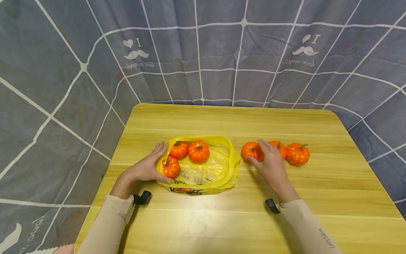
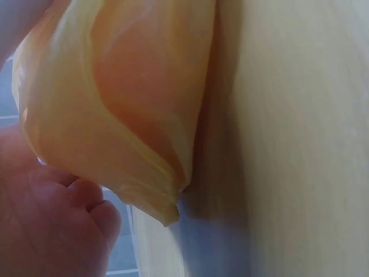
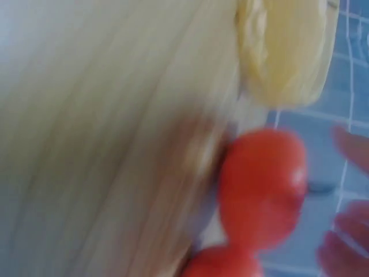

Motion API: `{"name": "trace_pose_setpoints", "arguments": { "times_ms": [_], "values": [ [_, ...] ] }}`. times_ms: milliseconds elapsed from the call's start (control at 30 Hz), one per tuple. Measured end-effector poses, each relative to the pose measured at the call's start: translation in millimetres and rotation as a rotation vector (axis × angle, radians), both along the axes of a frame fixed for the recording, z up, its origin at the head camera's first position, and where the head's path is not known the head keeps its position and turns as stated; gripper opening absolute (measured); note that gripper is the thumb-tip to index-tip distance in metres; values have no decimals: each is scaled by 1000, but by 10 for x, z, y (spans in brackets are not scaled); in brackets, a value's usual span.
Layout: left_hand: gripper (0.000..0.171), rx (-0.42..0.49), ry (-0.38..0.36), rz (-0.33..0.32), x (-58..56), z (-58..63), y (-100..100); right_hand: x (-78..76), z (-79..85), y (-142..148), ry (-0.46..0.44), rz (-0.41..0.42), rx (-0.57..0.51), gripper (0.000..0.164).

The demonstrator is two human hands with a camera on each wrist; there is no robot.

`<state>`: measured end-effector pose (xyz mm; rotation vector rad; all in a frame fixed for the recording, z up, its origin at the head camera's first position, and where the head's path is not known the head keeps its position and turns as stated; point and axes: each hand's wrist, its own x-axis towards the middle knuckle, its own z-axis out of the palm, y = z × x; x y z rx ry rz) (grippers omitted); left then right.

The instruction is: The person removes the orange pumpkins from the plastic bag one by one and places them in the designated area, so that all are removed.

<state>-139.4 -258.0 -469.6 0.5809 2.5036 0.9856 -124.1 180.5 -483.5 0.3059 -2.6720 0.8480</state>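
Observation:
A yellow plastic bag (image 1: pixel 234 165) lies with its mouth spread upward, holding three small orange pumpkins, one of them a pumpkin (image 1: pixel 198 152) near the middle. My left hand (image 1: pixel 144 169) cups the bag's left end, thumb along the near rim and fingers on the far-left side. In the left wrist view, the bag's wall (image 2: pixel 75 115) hangs between thumb and curled fingers. My right hand (image 1: pixel 272 165) reaches over a row of pumpkins, thumb and fingers spread about the leftmost pumpkin (image 1: pixel 248 151). In the right wrist view, its fingers (image 3: pixel 349 231) stand apart from that pumpkin (image 3: pixel 262 184).
Two more pumpkins stand to the right, a partly covered pumpkin (image 1: pixel 280 146) and an outer pumpkin (image 1: pixel 298 154). The wooden table (image 1: pixel 203 225) has rounded far corners. A grey checked curtain (image 1: pixel 219 60) hangs behind it and along the left.

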Motion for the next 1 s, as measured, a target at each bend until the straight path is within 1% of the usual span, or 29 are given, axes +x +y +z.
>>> {"name": "trace_pose_setpoints", "arguments": {
  "times_ms": [67, 100, 167, 267, 367, 433, 533, 667, 800, 900, 1000],
  "values": [
    [137, -3, 2, -1, -8, 18, 4, -19, 27, -140, 70, 41, -57, 72],
    [137, -6, 2, -1, -15, 24, 6, -32, 37, -223, 87, 65, -84, 71],
    [138, -15, 1, -1, -26, 39, 11, -56, 55, -414, 63, 111, -134, 72],
    [138, -21, 2, -2, -54, 56, 21, -107, 59, -728, -76, 144, -163, 77],
    [138, -17, 4, -10, -83, 65, 37, -179, 34, -1024, -223, 157, -152, 82],
    [137, -13, 1, -12, -87, 63, 49, -230, 11, -1191, -284, 168, -140, 85],
    [138, -9, -11, -5, -65, 46, 62, -291, -34, -1378, -335, 182, -126, 86],
    [137, -2, -21, -5, -21, 13, 85, -329, -94, -1493, -382, 168, -112, 85],
    [136, -4, -17, -11, 0, -4, 96, -322, -121, -1503, -407, 149, -114, 82],
    [137, -5, -10, -5, 3, 1, 85, -302, -95, -1493, -397, 161, -122, 82],
    [137, -7, -11, -3, 7, 16, 67, -271, -26, -1482, -376, 183, -137, 81]
  ]
}}
